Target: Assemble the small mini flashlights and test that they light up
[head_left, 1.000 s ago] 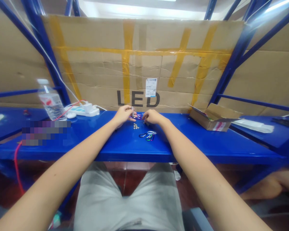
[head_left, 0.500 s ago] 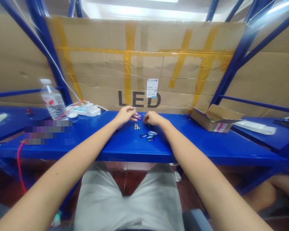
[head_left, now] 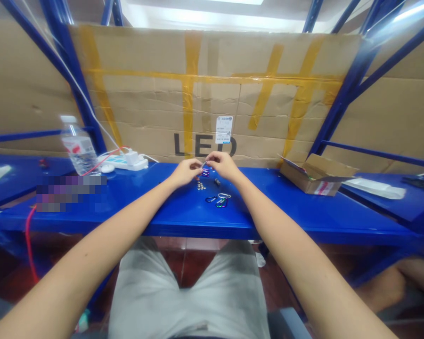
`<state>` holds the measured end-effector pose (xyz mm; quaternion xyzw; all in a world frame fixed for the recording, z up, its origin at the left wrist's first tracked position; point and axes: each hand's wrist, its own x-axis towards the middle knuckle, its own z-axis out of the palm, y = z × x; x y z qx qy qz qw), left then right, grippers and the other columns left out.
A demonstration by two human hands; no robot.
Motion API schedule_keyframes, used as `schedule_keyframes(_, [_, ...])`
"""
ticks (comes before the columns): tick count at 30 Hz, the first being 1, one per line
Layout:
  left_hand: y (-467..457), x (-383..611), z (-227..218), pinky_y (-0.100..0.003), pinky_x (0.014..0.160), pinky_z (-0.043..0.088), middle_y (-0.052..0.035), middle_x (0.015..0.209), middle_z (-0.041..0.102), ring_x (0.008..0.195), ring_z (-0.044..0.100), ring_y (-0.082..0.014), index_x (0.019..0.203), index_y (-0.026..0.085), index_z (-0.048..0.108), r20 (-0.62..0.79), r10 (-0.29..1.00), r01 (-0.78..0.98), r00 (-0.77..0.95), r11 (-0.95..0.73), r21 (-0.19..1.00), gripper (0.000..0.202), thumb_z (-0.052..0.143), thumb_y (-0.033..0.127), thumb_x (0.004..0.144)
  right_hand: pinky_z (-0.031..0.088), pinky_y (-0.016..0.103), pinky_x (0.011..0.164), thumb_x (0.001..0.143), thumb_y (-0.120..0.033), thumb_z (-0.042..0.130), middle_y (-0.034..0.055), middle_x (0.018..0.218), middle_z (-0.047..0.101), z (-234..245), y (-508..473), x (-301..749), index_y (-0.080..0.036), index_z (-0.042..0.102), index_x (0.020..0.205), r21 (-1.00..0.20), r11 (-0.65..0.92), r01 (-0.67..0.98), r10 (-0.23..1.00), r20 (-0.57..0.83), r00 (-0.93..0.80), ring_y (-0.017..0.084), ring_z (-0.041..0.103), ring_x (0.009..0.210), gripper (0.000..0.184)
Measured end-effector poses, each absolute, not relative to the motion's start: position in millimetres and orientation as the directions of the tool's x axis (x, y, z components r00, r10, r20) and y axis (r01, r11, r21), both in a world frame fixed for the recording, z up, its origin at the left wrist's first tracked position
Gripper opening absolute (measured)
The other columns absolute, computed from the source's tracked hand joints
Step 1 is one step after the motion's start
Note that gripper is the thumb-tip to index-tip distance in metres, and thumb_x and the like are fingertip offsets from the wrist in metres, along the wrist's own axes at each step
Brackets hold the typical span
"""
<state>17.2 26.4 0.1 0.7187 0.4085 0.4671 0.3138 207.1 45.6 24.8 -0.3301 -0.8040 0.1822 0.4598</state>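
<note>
Above the far part of the blue table, my two hands meet at the fingertips. My left hand is closed in a pinch on a small silvery piece, too small to name. My right hand pinches at the other end of it; whatever else its fingers hold is hidden. Just below lie several purple metallic pieces. Nearer me sit a cluster of small round metal pieces and some small dark metal parts. Closest to the table's front edge are several carabiners, black, silver, green and purple.
On the left stand a water bottle and a white power strip with cables. An open cardboard box and a white tray are on the right. A large taped cardboard sheet rises behind. Another person's bare limb shows lower right.
My right hand has lifted from the small dark metal parts, uncovering them, and moved up and left to my left hand. The silvery piece in my left hand has tilted from upright.
</note>
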Motion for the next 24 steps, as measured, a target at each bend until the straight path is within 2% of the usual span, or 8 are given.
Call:
schedule_keyframes(3, [26.9,14.0,-1.0,-0.033,0.067,0.055,-0.0038,0.08,0.073,0.065,0.065,-0.0166,0.098,0.016,0.071,0.448,0.855,0.382,0.262,-0.519,0.765,0.018,0.068,0.024,0.082,0.045,0.029,0.072,0.076,-0.016,0.06,0.0023,0.077,0.067,24.2,46.2,207.8,-0.015,0.07,0.083,-0.585,0.714,0.384,0.699,0.611,-0.37,0.016,0.057,0.074,0.012])
schedule_keyframes(7, [23.7,12.6,0.3,-0.029,0.063,0.048,0.0,0.068,0.066,0.061,0.06,-0.0159,0.095,0.018,0.07,0.505,0.825,0.494,0.256,-0.56,0.665,0.02,0.067,0.034,0.083,0.046,0.028,0.07,0.075,-0.016,0.061,0.0016,0.074,0.066,24.8,46.1,208.1,-0.015,0.069,0.08,-0.615,0.697,0.367,0.716,0.586,-0.378,0.015,0.057,0.071,0.01])
schedule_keyframes(13, [19.5,14.1,1.1,-0.028,0.062,0.042,0.0043,0.063,0.059,0.059,0.054,-0.0154,0.099,0.022,0.061,0.536,0.796,0.525,0.283,-0.596,0.608,0.016,0.06,0.034,0.089,0.049,0.027,0.064,0.075,-0.015,0.063,0.0015,0.072,0.068,25.0,43.7,207.7,-0.015,0.068,0.08,-0.706,0.644,0.295,0.756,0.529,-0.386,0.013,0.06,0.061,0.007])
schedule_keyframes(16, [20.0,15.0,2.4,-0.028,0.069,0.042,0.0018,0.07,0.06,0.069,0.055,-0.0169,0.089,0.02,0.062,0.577,0.77,0.57,0.273,-0.612,0.548,0.017,0.056,0.037,0.091,0.05,0.027,0.064,0.077,-0.014,0.064,0.0007,0.068,0.068,23.4,43.5,208.1,-0.015,0.068,0.08,-0.692,0.643,0.328,0.758,0.516,-0.398,0.014,0.061,0.06,0.005])
schedule_keyframes(18, [20.6,15.9,3.5,-0.029,0.071,0.042,-0.0008,0.074,0.062,0.074,0.056,-0.0183,0.078,0.019,0.059,0.562,0.784,0.587,0.263,-0.592,0.551,0.029,0.048,0.039,0.095,0.05,0.027,0.066,0.078,-0.014,0.064,0.0009,0.068,0.069,22.3,43.6,208.7,-0.015,0.068,0.081,-0.678,0.649,0.345,0.755,0.516,-0.405,0.014,0.063,0.061,0.005])
schedule_keyframes(21, [21.3,17.2,4.3,-0.03,0.07,0.041,-0.003,0.073,0.063,0.074,0.056,-0.0195,0.07,0.02,0.054,0.529,0.812,0.621,0.246,-0.551,0.558,0.037,0.039,0.037,0.098,0.05,0.027,0.067,0.079,-0.014,0.065,0.0022,0.07,0.071,21.9,43.2,210.3,-0.015,0.071,0.083,-0.66,0.658,0.362,0.748,0.519,-0.414,0.014,0.064,0.062,0.007])
schedule_keyframes(24, [21.7,17.4,3.0,-0.03,0.068,0.04,-0.0032,0.072,0.063,0.072,0.056,-0.0196,0.068,0.02,0.052,0.548,0.799,0.651,0.246,-0.556,0.517,0.034,0.041,0.035,0.097,0.05,0.027,0.068,0.082,-0.015,0.064,0.0031,0.072,0.071,22.8,41.1,211.9,-0.015,0.072,0.081,-0.606,0.681,0.412,0.73,0.518,-0.445,0.015,0.065,0.065,0.009])
